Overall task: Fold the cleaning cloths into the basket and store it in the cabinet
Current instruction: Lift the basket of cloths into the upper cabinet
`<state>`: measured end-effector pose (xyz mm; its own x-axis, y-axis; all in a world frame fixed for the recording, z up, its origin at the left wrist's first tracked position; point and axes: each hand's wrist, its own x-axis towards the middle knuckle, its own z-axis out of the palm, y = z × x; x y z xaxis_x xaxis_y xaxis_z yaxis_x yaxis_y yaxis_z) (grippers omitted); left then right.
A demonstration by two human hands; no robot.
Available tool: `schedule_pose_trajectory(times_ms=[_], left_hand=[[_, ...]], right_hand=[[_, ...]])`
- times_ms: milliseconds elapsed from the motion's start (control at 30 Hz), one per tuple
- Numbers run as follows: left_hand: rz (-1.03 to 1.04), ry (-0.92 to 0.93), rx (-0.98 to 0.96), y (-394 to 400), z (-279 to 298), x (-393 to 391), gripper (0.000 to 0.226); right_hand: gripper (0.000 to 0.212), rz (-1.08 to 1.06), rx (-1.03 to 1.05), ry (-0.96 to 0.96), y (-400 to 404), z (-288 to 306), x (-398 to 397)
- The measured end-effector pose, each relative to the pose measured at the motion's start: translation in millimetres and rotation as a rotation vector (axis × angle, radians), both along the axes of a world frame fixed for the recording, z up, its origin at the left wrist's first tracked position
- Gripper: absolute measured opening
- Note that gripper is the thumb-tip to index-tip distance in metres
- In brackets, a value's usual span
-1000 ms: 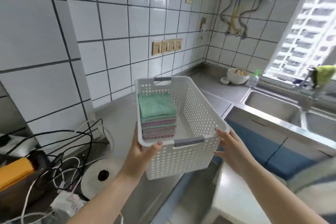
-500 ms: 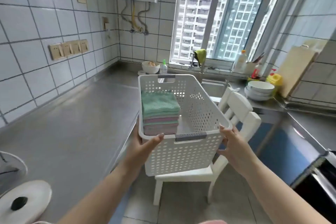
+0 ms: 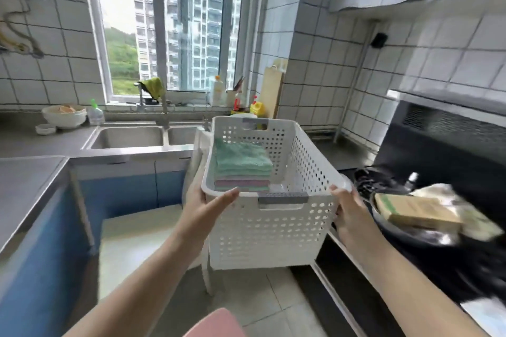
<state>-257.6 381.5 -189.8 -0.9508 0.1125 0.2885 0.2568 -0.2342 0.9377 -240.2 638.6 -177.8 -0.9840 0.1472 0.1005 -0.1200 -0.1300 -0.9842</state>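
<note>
I carry a white perforated basket point(image 3: 271, 224) in mid-air at chest height. A neat stack of folded cleaning cloths point(image 3: 241, 167), green on top with pink and green layers below, lies against its left inner wall. My left hand point(image 3: 205, 208) grips the near left corner of the rim, thumb hooked over the edge. My right hand point(image 3: 349, 213) holds the near right corner, its fingers wrapped round the outside. Blue lower cabinet doors point(image 3: 128, 191) show under the sink counter on the left.
A double steel sink point(image 3: 128, 137) with a tap sits below the window. Behind the basket stands a white chair point(image 3: 198, 161), mostly hidden. On the right, a black stove holds a pan with a packet point(image 3: 419, 209). A bowl point(image 3: 64, 116) and bottles line the counter.
The view has swung to the right, from the tiled left wall past the counter to the sink, window and stove. The basket stays held by both hands in the same grip.
</note>
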Motion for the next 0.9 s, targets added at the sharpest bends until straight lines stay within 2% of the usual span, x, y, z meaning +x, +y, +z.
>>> schedule_pose_trajectory(times_ms=[167,267,367,433,500,633,767,900], left_hand=[[-0.152,0.027,0.059,114.5,28.6,3.9,0.058],[-0.274,0.056,0.093,169.2,48.9,3.7,0.055],[-0.359,0.059,0.113,214.6,75.3,1.8,0.039],[-0.439,0.064,0.111,237.9,92.0,-1.5,0.025],[-0.517,0.112,0.084,256.9,109.1,-4.8,0.019],[-0.606,0.171,0.067,292.9,138.5,-12.6,0.022],[-0.645,0.287,0.040,327.4,171.1,-20.5,0.026],[-0.624,0.394,-0.023,357.3,207.8,-48.7,0.062]], right_hand=[[0.012,-0.182,0.040,0.075,107.3,23.1,45.7],[0.041,-0.278,0.115,0.100,151.0,46.1,69.2],[0.068,-0.354,0.184,0.115,185.5,70.7,89.0],[0.076,-0.395,0.283,0.159,204.2,85.0,100.1],[0.082,-0.411,0.296,0.202,219.0,97.4,108.9],[0.098,-0.482,0.277,0.267,244.1,117.4,118.9],[0.080,-0.579,0.307,0.334,269.1,147.1,118.8],[0.067,-0.631,0.340,0.380,290.8,188.8,108.2]])
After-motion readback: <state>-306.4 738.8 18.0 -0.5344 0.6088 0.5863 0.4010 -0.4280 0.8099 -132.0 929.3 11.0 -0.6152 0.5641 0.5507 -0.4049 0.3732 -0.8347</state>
